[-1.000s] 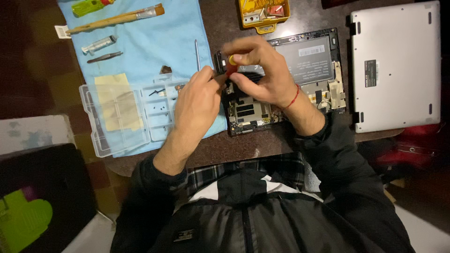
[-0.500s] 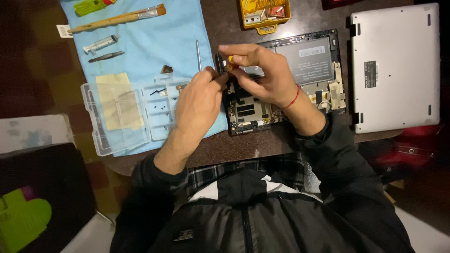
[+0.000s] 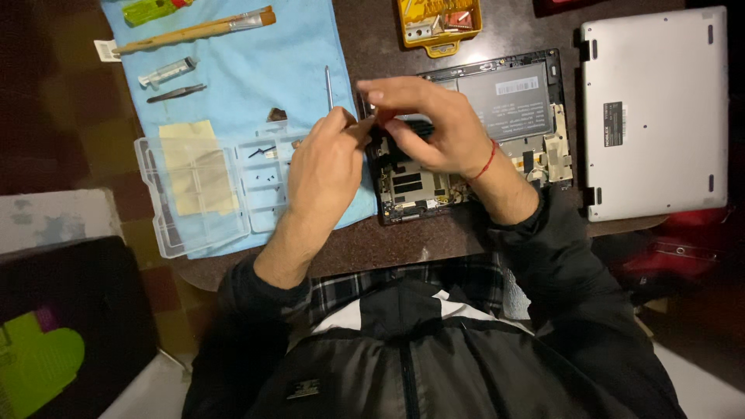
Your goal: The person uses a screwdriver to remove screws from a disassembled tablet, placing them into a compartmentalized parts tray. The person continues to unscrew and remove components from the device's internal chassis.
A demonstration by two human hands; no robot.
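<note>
Two hands are meeting over the left edge of one opened laptop base (image 3: 497, 109), which is lying on the dark table (image 3: 372, 39) with its long axis running left to right and its circuit boards facing up.

Starting at the left, one clear plastic compartment box (image 3: 198, 190) is sitting at about eight o'clock from the hands, partly on one light blue cloth (image 3: 240, 70); one yellow pad (image 3: 194, 167) is lying in it, and a few small dark screws are showing in its right-hand cells. On the cloth, toward ten o'clock, one wooden-handled brush (image 3: 194, 31) is lying nearly level with its bristle end pointing right, and below it one syringe (image 3: 167, 72) and one dark slim tool (image 3: 177, 93) are lying roughly parallel. One thin metal rod (image 3: 328, 85) is lying upright on the cloth just beside the left hand.

The left hand (image 3: 322, 167) is pinching fingers and thumb together at the laptop's left edge; what it is gripping is too small to tell. The right hand (image 3: 431, 128) is curling over the same spot, fingers bent and pointing left, with something dark under them that I cannot make out.

At twelve o'clock one yellow bit tray (image 3: 438, 23) is sitting. At three o'clock one silver bottom cover (image 3: 656, 116) is lying flat, apart from the base.
</note>
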